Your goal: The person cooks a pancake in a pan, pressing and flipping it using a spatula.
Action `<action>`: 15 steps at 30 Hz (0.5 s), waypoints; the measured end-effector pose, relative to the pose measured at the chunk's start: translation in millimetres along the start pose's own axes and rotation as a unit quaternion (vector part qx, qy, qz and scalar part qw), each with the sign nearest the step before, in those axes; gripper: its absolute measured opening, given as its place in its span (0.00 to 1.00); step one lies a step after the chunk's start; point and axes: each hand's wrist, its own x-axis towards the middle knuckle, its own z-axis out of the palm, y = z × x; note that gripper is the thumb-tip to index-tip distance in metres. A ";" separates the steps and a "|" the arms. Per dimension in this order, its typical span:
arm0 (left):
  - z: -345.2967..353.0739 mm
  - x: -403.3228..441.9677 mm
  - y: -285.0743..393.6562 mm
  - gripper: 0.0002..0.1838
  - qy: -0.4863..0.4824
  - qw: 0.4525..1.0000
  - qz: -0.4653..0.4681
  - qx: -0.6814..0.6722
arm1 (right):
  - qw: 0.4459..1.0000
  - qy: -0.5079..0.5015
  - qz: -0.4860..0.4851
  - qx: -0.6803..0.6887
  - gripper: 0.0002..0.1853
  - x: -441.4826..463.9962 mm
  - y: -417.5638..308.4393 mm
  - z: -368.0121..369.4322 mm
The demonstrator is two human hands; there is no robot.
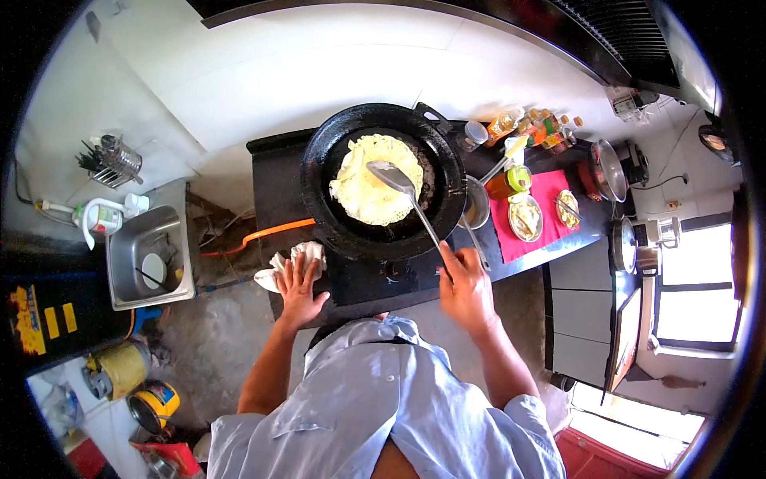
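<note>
In the head view, a large black wok sits on the stove with a flat, pale yellow egg sheet in it. My right hand is closed around the handle of a metal spatula, whose blade rests over the upper middle of the egg. At the stove's front left edge, my left hand lies with its fingers spread on a white cloth. Whether the fingers press into the cloth I cannot tell.
Right of the wok stand a ladle in a bowl, a red mat bearing a bowl of food, and several seasoning bottles. A steel sink is at left. An orange hose runs to the stove.
</note>
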 end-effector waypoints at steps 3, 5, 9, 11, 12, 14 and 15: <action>-0.5 1.5 0.6 0.56 0.001 1.000 -0.002 0.000 | 0.994 -0.018 -0.026 -0.107 0.28 18.6 2.2 -0.9; -1.5 0.3 1.2 0.56 0.003 1.000 -0.003 -0.001 | 0.990 -0.025 -0.038 -0.132 0.28 32.0 13.0 3.4; -15.4 0.1 -0.5 0.49 0.019 0.999 0.010 -0.029 | 0.982 -0.036 -0.053 -0.180 0.28 56.2 16.6 -0.2; -12.9 1.0 -6.9 0.46 0.051 0.997 0.019 -0.054 | 0.976 -0.035 -0.066 -0.206 0.29 67.0 24.6 4.0; -13.3 1.8 -9.4 0.45 0.066 0.995 0.024 -0.065 | 0.973 -0.037 -0.082 -0.210 0.29 73.0 24.8 2.5; -12.8 3.5 -13.0 0.43 0.095 0.992 0.031 -0.075 | 0.968 -0.041 -0.113 -0.220 0.29 84.3 23.7 -2.7; -12.3 4.3 -14.4 0.43 0.098 0.991 0.030 -0.081 | 0.963 -0.036 -0.133 -0.233 0.29 89.7 28.0 -2.1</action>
